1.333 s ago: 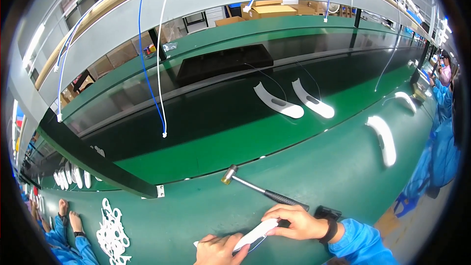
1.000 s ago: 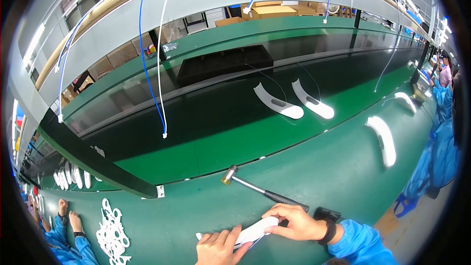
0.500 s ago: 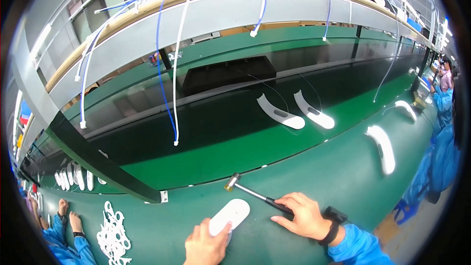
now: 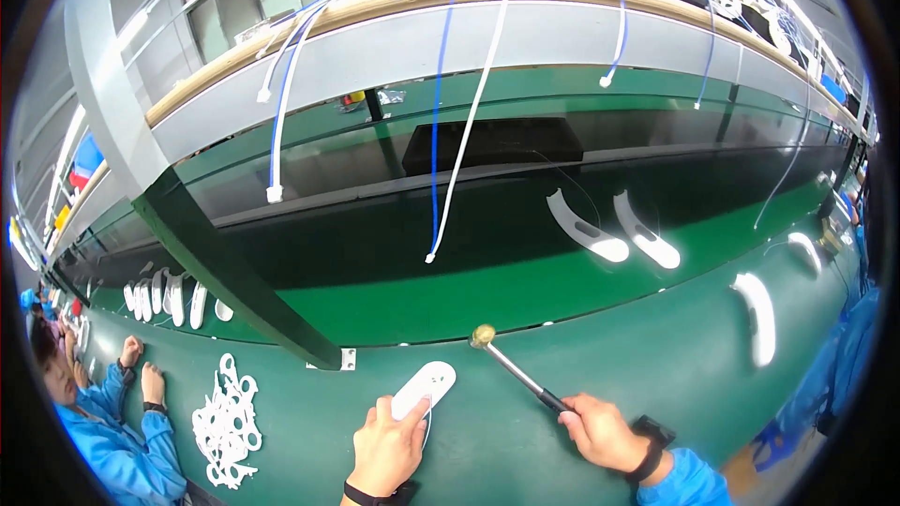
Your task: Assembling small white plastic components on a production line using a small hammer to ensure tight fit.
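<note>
At the near middle of the green bench, my left hand [image 4: 388,448] is closed round a white, round-ended plastic casing [image 4: 427,386]. The casing's far end sticks out past my fingers and shows a few small holes. My right hand [image 4: 606,433] grips the black handle of a small mallet [image 4: 514,365], its fingers wrapped round it. The mallet has a metal shaft and a yellowish head, which is held off to the right of the casing, apart from it. A dark band is on each of my wrists.
White ring-shaped parts [image 4: 227,426] lie heaped at left, near a co-worker's blue sleeve [image 4: 141,459]. A green post [image 4: 244,272] meets the bench edge. Curved white casings [image 4: 591,236] lie on the belt; another [image 4: 759,319] rests on the bench at right. Cables [image 4: 478,94] hang from the shelf.
My right hand has tightened round the handle and lifted the mallet, which lay on the bench. The view has swung left. My left hand still holds the casing.
</note>
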Demonstrator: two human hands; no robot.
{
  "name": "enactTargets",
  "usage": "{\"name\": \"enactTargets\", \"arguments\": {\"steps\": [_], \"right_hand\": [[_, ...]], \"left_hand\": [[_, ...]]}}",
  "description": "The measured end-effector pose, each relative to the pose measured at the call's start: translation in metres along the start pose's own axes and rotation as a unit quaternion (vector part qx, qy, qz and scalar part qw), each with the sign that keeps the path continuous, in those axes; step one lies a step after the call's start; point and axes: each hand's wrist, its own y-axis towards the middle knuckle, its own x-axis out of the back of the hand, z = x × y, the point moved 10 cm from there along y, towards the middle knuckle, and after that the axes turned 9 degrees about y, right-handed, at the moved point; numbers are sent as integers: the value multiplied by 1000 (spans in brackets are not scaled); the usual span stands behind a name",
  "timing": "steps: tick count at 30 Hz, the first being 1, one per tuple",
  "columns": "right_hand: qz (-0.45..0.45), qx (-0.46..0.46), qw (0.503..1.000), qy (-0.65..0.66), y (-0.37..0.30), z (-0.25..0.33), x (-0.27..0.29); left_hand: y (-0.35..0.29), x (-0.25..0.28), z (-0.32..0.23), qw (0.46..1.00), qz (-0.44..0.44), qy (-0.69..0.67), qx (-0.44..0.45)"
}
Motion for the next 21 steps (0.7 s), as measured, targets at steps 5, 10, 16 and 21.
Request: {"name": "enactTargets", "arguments": {"steps": [5,10,16,21], "right_hand": [[-70,45,973,213,-13,22,-4],[37,28,999,16,-6,25,-27],[30,21,999,35,-6,26,-26],[-69,22,990,121,-19,20,-7]], "left_hand": [[2,1,-3,1000,5,-2,-11],[0,3,-3,1000,4,5,-13],[0,3,-1,1000,-3,3,-15],[1,3,-4,1000,6,5,-16]]}}
